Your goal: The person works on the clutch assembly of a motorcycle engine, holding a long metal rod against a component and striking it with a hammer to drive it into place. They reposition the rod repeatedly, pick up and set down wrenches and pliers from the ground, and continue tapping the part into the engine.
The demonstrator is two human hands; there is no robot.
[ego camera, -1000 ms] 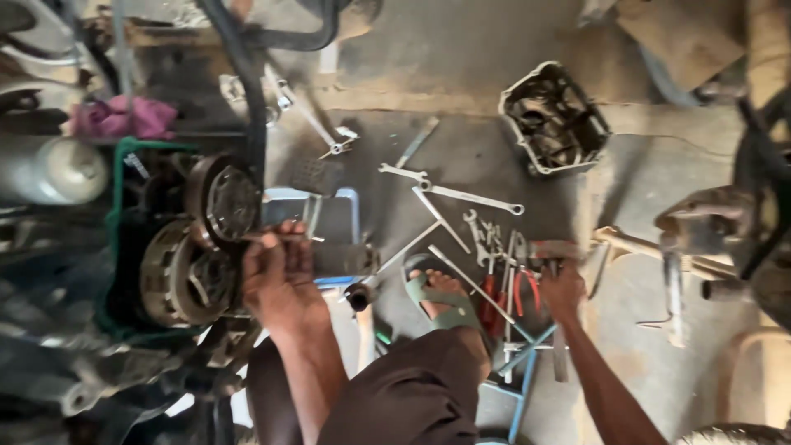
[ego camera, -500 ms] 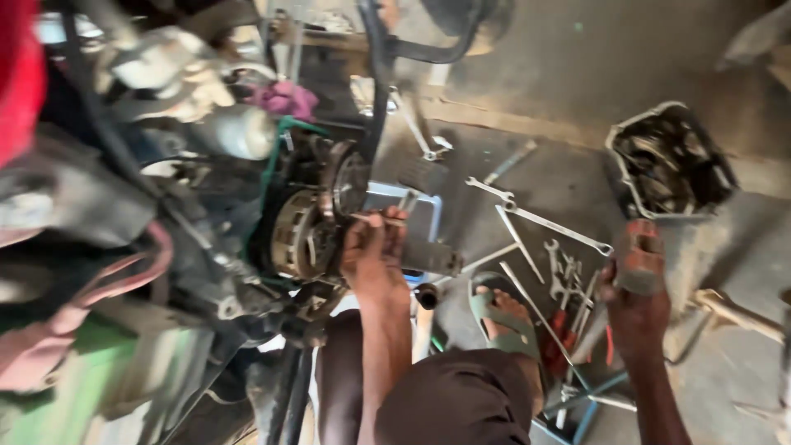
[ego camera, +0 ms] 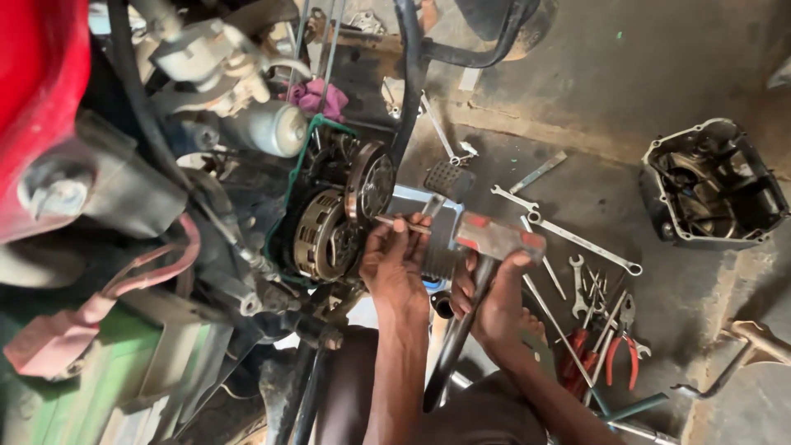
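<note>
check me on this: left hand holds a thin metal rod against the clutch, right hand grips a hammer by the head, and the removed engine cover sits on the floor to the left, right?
One detail is off. In the head view the removed engine cover lies on the floor to the right, not the left. The rest stands: the left hand holds the thin rod toward the clutch, and the right hand grips the hammer near its head.

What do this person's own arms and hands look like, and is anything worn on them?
Both arms are bare up to where they leave the picture: no sleeves show. The left hand and the right hand wear no gloves, and no watch, ring or bracelet is visible. The fingers are bare too. Whether they carry grease cannot be told from this view.
</note>
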